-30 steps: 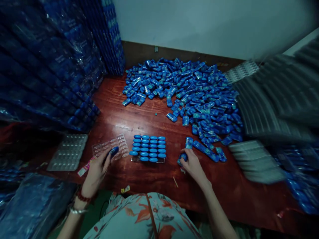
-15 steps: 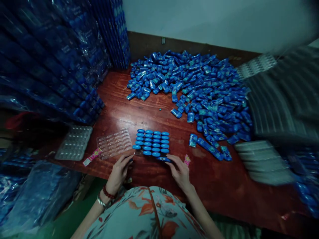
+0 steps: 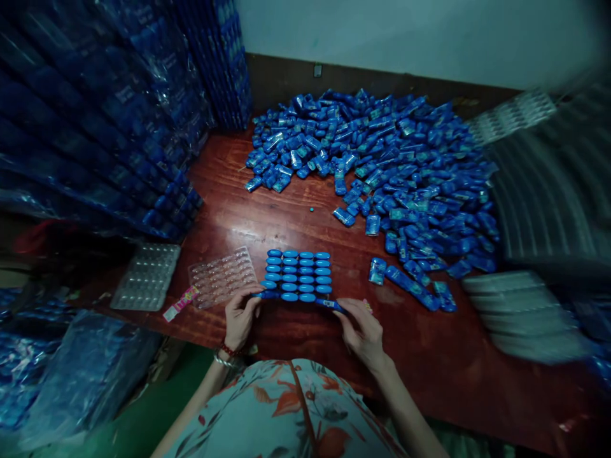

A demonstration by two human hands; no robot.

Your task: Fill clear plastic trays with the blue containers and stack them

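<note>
Straight in front of me sits a block of glossy blue oval pieces [image 3: 298,270], laid in neat rows and columns. What holds them is mostly covered; a clear plastic tray seems to be underneath. At its lower left corner, my left hand [image 3: 242,316] pinches a small blue wrapped packet [image 3: 268,294] between thumb and fingers. Along the lower right edge, my right hand [image 3: 363,327] grips the end of another blue wrapped packet [image 3: 329,304], which carries a white label. Left of the block lies a clear blister tray [image 3: 223,278] with unfilled pockets.
A large heap of blue packets [image 3: 377,146] covers the back and right of the wooden table [image 3: 229,222]. Stacked blue packages [image 3: 109,121] rise at left. Another clear tray [image 3: 147,277] and a pink wrapper [image 3: 180,303] lie left; stacked trays [image 3: 525,315] stand right.
My left hand has moved up to the block's lower left corner, with a blue packet now showing there. My right hand has closed around its packet's end. The view has shifted slightly.
</note>
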